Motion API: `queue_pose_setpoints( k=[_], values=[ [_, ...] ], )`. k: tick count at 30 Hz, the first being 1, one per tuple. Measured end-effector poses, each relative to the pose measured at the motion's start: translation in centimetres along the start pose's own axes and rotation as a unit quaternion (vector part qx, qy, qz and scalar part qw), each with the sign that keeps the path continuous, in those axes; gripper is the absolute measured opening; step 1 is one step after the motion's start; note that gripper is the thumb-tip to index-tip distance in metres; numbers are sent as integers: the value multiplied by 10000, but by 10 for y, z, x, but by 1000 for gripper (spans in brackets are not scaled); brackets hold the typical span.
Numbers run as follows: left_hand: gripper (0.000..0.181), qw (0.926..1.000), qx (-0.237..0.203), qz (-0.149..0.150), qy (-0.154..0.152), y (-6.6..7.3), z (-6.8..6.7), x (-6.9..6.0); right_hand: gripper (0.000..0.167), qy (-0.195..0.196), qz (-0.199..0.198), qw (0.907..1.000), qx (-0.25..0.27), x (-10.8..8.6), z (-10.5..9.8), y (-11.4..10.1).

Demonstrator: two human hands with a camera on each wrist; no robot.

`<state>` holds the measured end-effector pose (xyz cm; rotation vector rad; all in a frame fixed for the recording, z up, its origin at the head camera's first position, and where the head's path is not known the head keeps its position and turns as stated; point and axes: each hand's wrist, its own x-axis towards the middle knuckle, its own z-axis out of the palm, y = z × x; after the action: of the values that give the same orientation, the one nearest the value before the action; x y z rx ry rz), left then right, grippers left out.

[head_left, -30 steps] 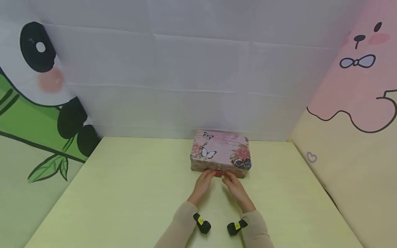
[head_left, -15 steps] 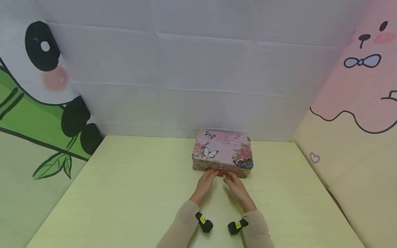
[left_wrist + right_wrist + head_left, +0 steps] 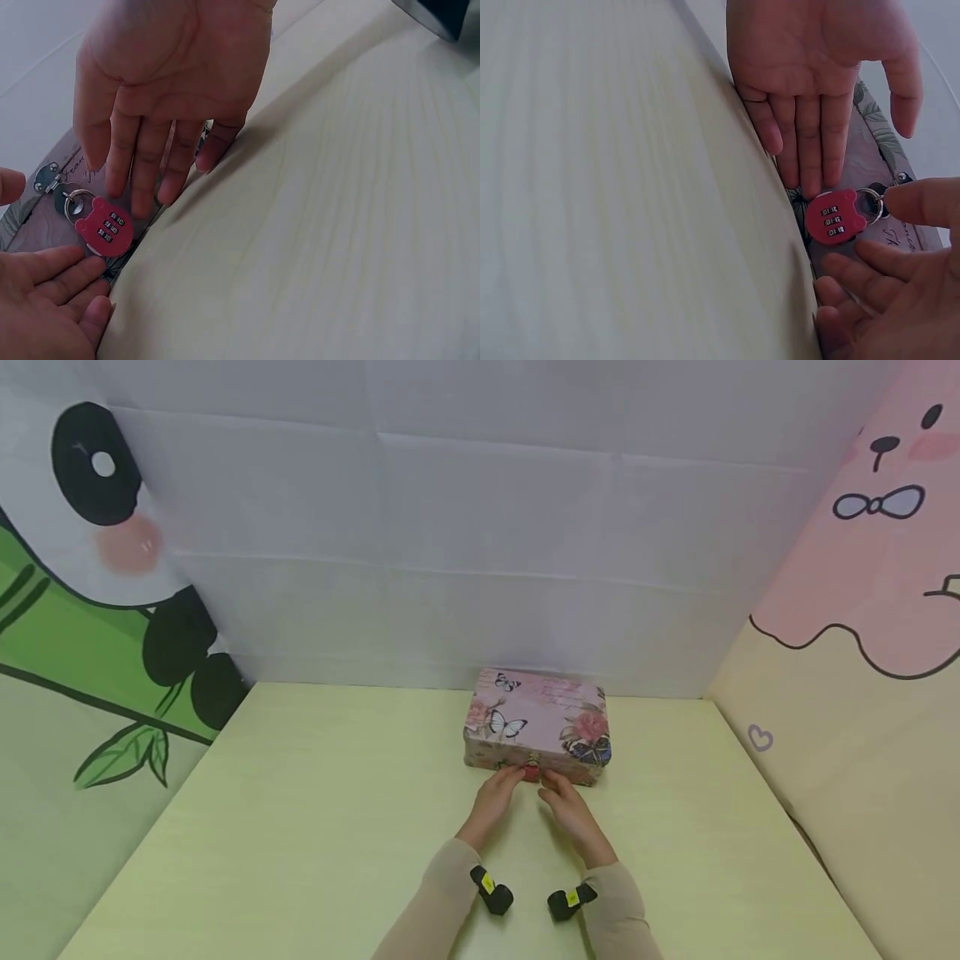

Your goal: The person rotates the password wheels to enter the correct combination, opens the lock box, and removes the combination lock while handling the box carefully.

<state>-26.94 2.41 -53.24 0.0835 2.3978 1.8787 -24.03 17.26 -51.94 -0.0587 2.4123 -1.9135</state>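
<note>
A person's left hand (image 3: pixel 491 802) and right hand (image 3: pixel 568 808) flank a red padlock (image 3: pixel 111 231) at the front of a floral, butterfly-printed box (image 3: pixel 534 714) on a pale desk (image 3: pixel 337 793). Both hands have fingers extended and relaxed, gripping nothing; whether fingertips touch the padlock is hard to tell. The padlock, with three number dials, hangs from a metal clasp (image 3: pixel 48 178). The closed box sits near a white backdrop (image 3: pixel 480 510), between two cartoon-decorated side walls (image 3: pixel 825 693).
</note>
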Motion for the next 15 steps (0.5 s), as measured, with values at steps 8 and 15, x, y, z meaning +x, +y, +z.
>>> queue_pose_setpoints(
  k=[8, 15],
  values=[
    [44, 9997, -124, 197, -32, -1, 0, -2, 47, -104, -36, 9999, -89, 2, 3, 2],
    [40, 9988, -24, 495, -41, -8, 1, 0, 46, -22, -96, 10000, -4, 2, 5, 1]
  ],
)
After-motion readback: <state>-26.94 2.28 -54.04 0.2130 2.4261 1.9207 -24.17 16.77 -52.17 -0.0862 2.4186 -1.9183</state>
